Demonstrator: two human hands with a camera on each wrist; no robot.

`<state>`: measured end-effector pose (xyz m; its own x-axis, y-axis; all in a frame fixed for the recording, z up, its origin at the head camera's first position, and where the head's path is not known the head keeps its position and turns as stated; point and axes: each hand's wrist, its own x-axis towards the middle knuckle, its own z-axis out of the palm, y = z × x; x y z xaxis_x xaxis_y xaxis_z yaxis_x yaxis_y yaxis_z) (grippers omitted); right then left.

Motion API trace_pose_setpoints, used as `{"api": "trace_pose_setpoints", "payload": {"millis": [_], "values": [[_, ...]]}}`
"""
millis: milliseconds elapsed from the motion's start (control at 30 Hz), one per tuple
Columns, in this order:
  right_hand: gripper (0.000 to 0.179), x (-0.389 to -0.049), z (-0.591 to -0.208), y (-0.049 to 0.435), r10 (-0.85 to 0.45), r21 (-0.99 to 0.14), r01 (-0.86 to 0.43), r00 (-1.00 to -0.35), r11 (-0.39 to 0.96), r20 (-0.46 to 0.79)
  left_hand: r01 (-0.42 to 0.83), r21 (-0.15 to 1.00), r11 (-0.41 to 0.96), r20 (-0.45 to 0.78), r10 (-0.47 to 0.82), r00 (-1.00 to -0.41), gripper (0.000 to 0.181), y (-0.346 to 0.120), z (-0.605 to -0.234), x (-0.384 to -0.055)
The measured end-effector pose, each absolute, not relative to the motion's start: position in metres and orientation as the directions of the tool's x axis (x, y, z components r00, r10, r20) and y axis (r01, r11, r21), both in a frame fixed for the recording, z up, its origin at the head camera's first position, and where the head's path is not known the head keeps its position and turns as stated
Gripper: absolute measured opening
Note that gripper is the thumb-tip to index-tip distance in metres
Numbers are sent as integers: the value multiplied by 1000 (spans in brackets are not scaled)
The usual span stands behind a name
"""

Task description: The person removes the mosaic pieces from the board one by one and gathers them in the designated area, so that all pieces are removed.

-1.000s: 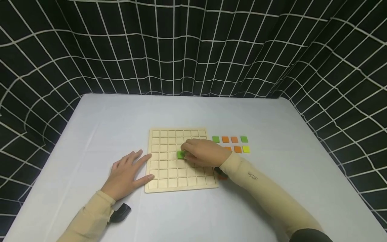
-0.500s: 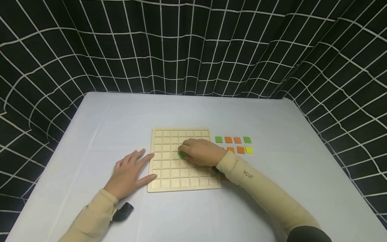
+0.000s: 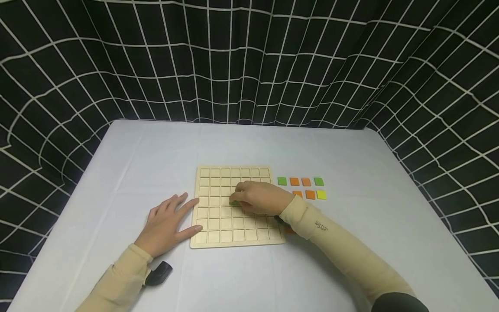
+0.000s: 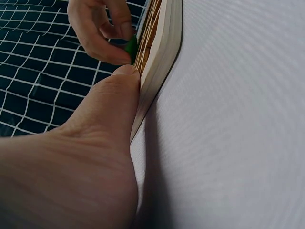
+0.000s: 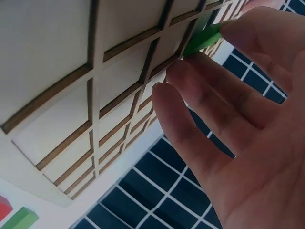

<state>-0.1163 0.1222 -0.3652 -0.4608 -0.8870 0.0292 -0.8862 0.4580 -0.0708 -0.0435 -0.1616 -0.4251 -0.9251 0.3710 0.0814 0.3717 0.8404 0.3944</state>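
Observation:
A light wooden grid board (image 3: pixel 214 237) with square recesses lies on the white table. Over its middle, my right hand (image 3: pixel 259 198) pinches a green square tile (image 5: pixel 205 39) between thumb and fingertips. The tile is tilted, its lower edge close to a recess; in the head view the fingers mostly cover it. My left hand (image 3: pixel 161 226) lies at the board's left side with fingers spread. Its thumb (image 4: pixel 114 95) and index fingertip rest on the board's edge.
Right of the board lie several loose square tiles in rows, among them a green tile (image 3: pixel 282 181), an orange tile (image 3: pixel 294 182) and a yellow tile (image 3: pixel 321 195). The right forearm partly hides others. A black curtain with white grid lines (image 3: pixel 234 60) stands behind the table.
The green tile showed more of its face a second ago; now it is tilted under the right fingers, which have shifted slightly. The left hand keeps its place; the head view shifted a little.

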Motion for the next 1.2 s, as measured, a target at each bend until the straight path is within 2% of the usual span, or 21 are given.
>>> {"api": "trace_pose_setpoints", "payload": {"millis": [167,500,633,833,933,1067,1200], "values": [[23,-116,-365,123,-873,-83,-871,-487,484,14,367,396,842,77,368,-927,72,-161,-423,-43],[24,-112,-364,138,-866,-101,-865,-498,492,52,363,405,839,73,366,-928,71,-160,-425,-40],[28,-105,-355,164,-829,-139,-827,-556,544,66,370,394,841,66,376,-924,71,-161,-423,-41],[28,-94,-353,208,-771,-112,-782,-624,613,128,380,382,842,65,385,-920,70,-162,-419,-42],[30,-87,-355,226,-692,-156,-693,-718,703,73,380,383,842,58,389,-919,71,-163,-419,-43],[36,-76,-356,244,-528,-196,-511,-848,837,-47,378,381,844,53,388,-920,72,-163,-420,-43],[31,-66,-358,264,-461,-188,-444,-885,876,-59,377,388,841,52,388,-920,72,-162,-419,-42]]}}
